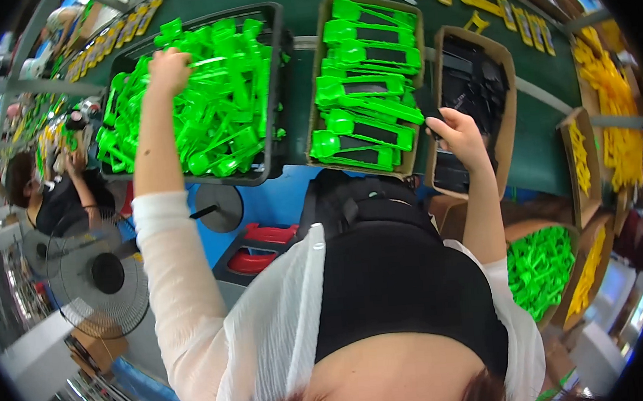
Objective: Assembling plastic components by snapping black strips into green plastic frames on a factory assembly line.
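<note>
My left hand (169,71) is over the far left part of a black crate (277,77) heaped with loose bright green plastic parts (229,103). Its fingers are curled, and a pale, blurred green plastic part (209,61) juts out beside them. In the middle, a cardboard box (314,119) holds green frame-shaped parts with black inserts (372,119), laid in a stack of rows. My right hand (457,135) is between this box and a box of black parts (510,105). Its thumb and fingers pinch together at a small dark thing that I cannot make out.
Yellow parts (525,26) line the far side of the green work surface (548,129). More green parts (541,271) fill a box at lower right, near yellow ones (610,117). A fan (107,273) stands left, by a seated person (64,196) and a red-and-grey stool (258,249).
</note>
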{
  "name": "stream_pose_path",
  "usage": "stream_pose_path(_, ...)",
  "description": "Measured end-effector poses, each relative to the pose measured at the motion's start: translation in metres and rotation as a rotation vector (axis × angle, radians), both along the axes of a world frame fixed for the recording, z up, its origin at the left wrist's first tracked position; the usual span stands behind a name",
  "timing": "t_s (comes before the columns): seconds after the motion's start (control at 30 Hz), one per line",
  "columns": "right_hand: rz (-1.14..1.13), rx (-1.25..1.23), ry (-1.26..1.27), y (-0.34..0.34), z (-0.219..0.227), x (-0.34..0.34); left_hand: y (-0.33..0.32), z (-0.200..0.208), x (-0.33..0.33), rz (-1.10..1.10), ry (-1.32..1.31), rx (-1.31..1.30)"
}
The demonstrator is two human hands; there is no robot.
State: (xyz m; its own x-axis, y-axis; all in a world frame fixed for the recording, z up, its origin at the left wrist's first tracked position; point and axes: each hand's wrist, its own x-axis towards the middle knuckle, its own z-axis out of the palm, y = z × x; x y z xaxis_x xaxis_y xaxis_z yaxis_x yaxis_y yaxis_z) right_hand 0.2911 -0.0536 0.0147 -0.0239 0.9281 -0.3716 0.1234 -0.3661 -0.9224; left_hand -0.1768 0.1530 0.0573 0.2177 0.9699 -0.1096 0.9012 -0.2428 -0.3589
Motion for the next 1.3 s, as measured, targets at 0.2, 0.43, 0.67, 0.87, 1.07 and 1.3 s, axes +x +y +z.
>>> stream_pose_path(0.2,-0.026,0.06,0.0,-0.002,-0.004,-0.002,-0.006,0.035,-0.005,-0.274,-0.229,0.216)
stream_pose_path(0.43,-0.025,0.136,0.134,0.008,-0.007,-0.01,-0.027,0.065,-0.037,-0.082,-0.128,0.092)
stream_pose_path(0.67,-0.067,0.095,0.117,0.012,-0.014,-0.009,-0.029,0.079,-0.026,-0.247,-0.226,0.428)
stream_pose_path(0.87,-0.278,-0.025,0.569,0.016,0.002,-0.033,-0.055,0.016,0.016,0.282,-2.44,0.333)
stream_pose_path(1.07,-0.373,0.052,0.768,0.019,0.01,-0.07,-0.161,-0.021,0.177,0.329,-2.575,-0.653)
stream_pose_path(1.3,-0.091,0.045,0.56,0.01,0.017,-0.086,-0.184,-0.02,0.217,0.365,-2.399,-0.688)
